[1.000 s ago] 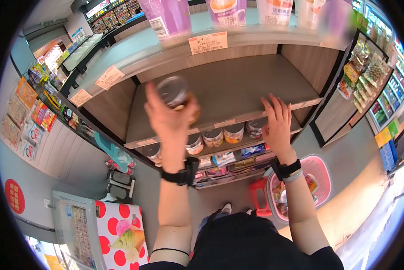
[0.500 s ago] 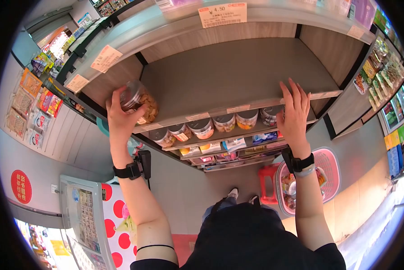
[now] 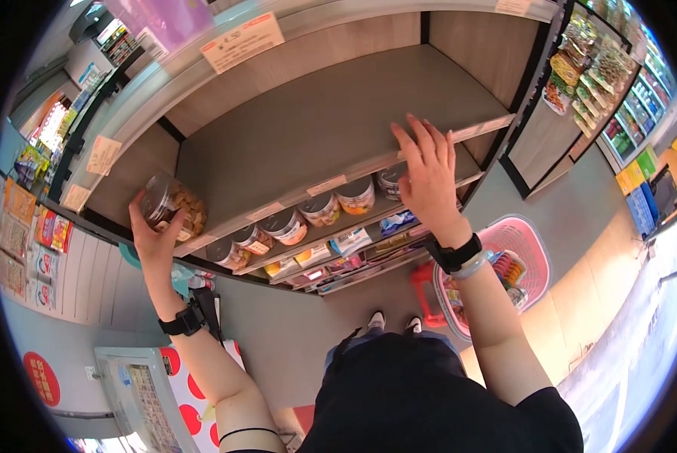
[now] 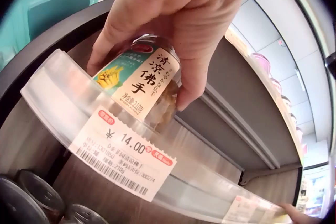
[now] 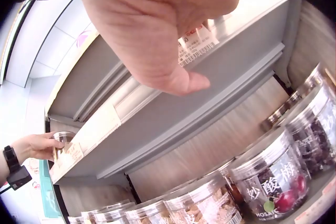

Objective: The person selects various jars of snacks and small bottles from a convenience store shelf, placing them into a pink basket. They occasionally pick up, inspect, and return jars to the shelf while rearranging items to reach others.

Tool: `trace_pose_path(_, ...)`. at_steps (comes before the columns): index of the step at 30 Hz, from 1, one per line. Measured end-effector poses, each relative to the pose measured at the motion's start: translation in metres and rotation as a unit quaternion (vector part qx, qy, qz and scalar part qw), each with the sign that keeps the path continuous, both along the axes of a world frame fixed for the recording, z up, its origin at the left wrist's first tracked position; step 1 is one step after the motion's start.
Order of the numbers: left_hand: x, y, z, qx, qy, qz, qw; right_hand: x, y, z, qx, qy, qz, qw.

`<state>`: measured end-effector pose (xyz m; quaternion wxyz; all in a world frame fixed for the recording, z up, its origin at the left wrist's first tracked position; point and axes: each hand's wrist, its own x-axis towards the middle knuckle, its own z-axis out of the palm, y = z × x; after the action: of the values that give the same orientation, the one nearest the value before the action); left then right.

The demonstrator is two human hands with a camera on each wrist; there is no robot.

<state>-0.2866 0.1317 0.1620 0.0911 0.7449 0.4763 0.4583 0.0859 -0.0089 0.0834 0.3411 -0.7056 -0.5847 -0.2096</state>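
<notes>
At the left end of the brown shelf, my left hand grips a clear jar of tan dried pieces, thumb on one side and fingers on the other. Its green and cream label faces out just behind the shelf's front strip in the left wrist view. A price tag reading 14.00 sits below it. Further right, my right hand lies at the shelf's front edge with its fingers extended over the board and no jar in it.
One level down stands a row of lidded jars, among them a dark plum jar. Packets lie lower still. A pink basket of goods and a red stool stand by my feet. Purple packaging occupies the shelf above.
My left hand has carried the jar from above the shelf's middle-left to its left end and lowered it there. My right hand has stayed near the front edge while the head view shifted.
</notes>
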Motion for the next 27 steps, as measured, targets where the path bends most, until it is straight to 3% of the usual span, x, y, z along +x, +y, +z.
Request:
trace_pose_path(8, -0.007, 0.005, -0.006, 0.017, 0.029, 0.023, 0.999, 0.002, -0.002, 0.001, -0.003, -0.005, 0.005, 1.0)
trace_pose_path(10, -0.005, 0.004, -0.005, 0.04, 0.041, 0.025, 0.998, 0.006, -0.005, 0.003, 0.046, 0.071, 0.078, 0.993)
trace_pose_path(12, -0.001, 0.007, -0.004, 0.056, 0.06, 0.018, 0.996, 0.011, -0.014, 0.005, 0.049, 0.046, 0.06, 0.996)
trace_pose_path(14, -0.008, 0.007, -0.006, 0.043, 0.049, 0.026, 0.998, 0.023, -0.03, -0.012, 0.245, 0.225, 0.052, 0.941)
trace_pose_path(16, -0.005, 0.005, -0.006, 0.06, 0.051, 0.024, 0.997, 0.039, -0.04, -0.045, 0.252, 0.215, -0.041, 0.943)
trace_pose_path(19, -0.001, 0.0, -0.003, 0.037, 0.047, 0.036, 0.998, 0.048, -0.055, -0.11, 0.182, 0.275, -0.071, 0.941)
trace_pose_path(20, -0.003, 0.003, -0.006, 0.037, 0.048, 0.03, 0.998, 0.048, -0.059, -0.135, 0.102, 0.288, -0.063, 0.95)
trace_pose_path(21, -0.006, 0.007, -0.008, 0.036, 0.046, 0.039, 0.998, 0.043, -0.064, -0.141, 0.02, 0.301, -0.054, 0.952)
trace_pose_path(24, -0.009, 0.011, -0.01, 0.032, 0.046, 0.049, 0.997, 0.028, -0.071, -0.149, 0.001, 0.211, -0.044, 0.976)
trace_pose_path(27, -0.01, 0.013, -0.012, 0.028, 0.041, 0.041, 0.998, 0.026, -0.065, -0.145, -0.044, 0.21, -0.054, 0.975)
